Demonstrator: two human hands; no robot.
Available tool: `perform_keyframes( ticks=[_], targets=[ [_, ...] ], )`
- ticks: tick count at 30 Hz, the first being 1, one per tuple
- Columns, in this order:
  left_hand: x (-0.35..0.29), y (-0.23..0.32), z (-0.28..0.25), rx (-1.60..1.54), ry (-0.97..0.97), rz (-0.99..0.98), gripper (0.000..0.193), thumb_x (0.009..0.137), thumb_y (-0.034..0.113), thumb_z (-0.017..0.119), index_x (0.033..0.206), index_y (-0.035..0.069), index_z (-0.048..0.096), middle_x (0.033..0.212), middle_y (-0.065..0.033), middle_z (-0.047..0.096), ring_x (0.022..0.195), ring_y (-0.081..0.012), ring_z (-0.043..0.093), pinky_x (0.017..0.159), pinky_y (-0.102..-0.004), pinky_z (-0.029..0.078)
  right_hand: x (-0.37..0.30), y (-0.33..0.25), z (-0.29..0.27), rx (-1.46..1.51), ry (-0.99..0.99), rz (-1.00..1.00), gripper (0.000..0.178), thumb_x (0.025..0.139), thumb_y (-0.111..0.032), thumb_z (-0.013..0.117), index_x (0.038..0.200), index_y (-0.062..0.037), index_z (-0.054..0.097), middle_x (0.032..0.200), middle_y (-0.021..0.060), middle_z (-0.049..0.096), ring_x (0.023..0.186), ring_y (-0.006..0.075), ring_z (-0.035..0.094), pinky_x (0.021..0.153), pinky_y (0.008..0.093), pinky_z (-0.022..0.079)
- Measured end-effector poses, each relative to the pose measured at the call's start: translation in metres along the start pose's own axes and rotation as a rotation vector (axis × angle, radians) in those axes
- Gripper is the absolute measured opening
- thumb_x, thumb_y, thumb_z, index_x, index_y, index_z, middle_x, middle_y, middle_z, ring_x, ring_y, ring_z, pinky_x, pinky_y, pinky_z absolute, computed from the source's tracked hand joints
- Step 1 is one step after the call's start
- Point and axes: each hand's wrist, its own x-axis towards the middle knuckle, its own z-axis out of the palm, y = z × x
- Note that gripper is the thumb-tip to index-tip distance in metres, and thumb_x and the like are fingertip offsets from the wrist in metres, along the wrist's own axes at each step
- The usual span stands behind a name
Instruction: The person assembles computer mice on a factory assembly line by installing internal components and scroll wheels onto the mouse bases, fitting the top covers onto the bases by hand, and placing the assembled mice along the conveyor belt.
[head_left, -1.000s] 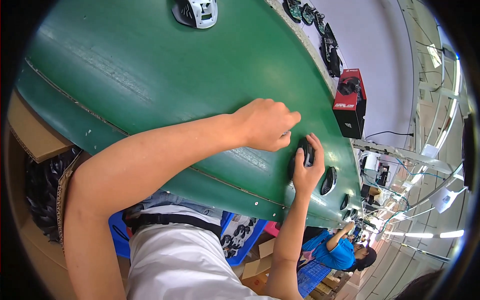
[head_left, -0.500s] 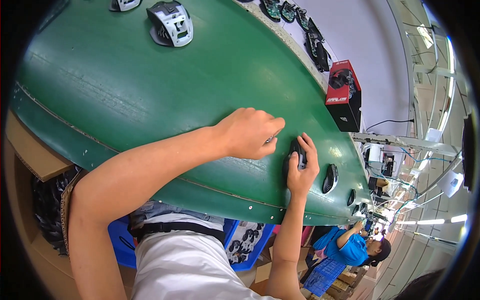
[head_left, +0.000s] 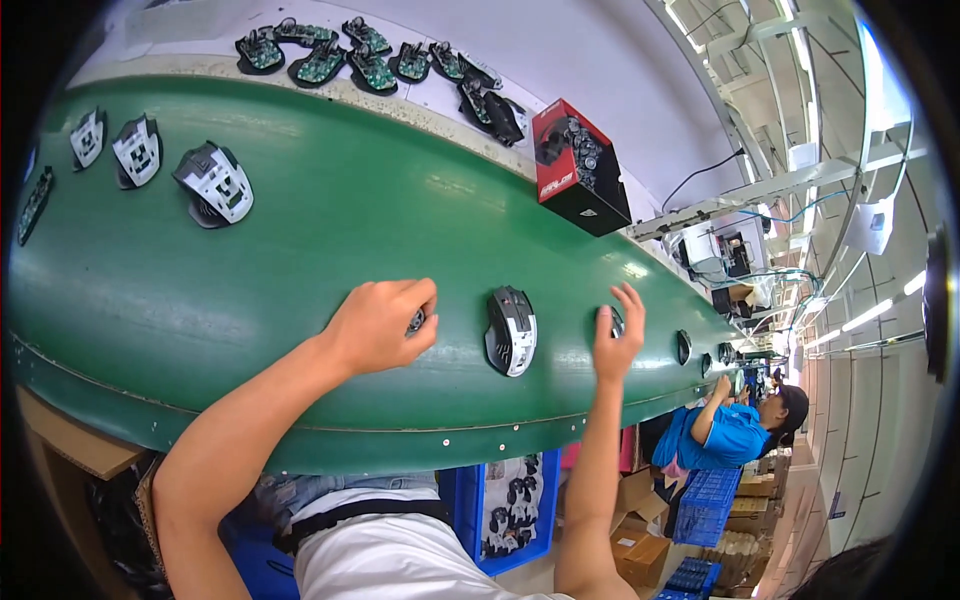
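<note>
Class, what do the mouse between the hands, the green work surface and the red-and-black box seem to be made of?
Mouse: probably moulded plastic, dark and white, fairly matt, with crisp edges. Green work surface: perhaps rubber or PVC, satin, judging by its soft, broad sheen. Box: likely printed cardboard, smooth, given its flat faces and sharp corners.

White lettering (head_left: 557, 187) on red-and-black box (head_left: 582, 205)

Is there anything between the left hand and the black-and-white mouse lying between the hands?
Nothing visible: only green work surface shows between the left hand and the mouse.
</note>
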Motion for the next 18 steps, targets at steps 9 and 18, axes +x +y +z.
perform_keyframes(
  ticks=[9, 18],
  targets=[
    [0.002, 0.002, 0.004, -0.001, -0.014, -0.009, 0.013, 0.079, 0.013, 0.066, 0.081, 0.004, 0.057, 0.072, -0.0143, 0.064, 0.064, -0.0328, 0.063, 0.058, -0.0407, 0.05, -0.028, 0.102, -0.012, -0.001, -0.259, 0.099, 0.038, 0.088, -0.014, 0.063, 0.125, -0.0049, 0.062, 0.132, 0.0207, 0.057, 0.121, 0.0355, 0.056, 0.103, 0.04, 0.043],
    [-0.001, 0.0, 0.003, -0.033, 0.011, -0.008, 0.013, 0.079, 0.014, 0.065, 0.082, 0.004, 0.057, 0.074, -0.0145, 0.065, 0.065, -0.0337, 0.063, 0.058, -0.0424, 0.05, -0.027, 0.115, -0.01, -0.053, -0.25, 0.049, 0.043, 0.089, -0.015, 0.061, 0.131, -0.005, 0.057, 0.137, 0.0218, 0.052, 0.126, 0.0378, 0.05, 0.106, 0.0433, 0.039]
  ],
)
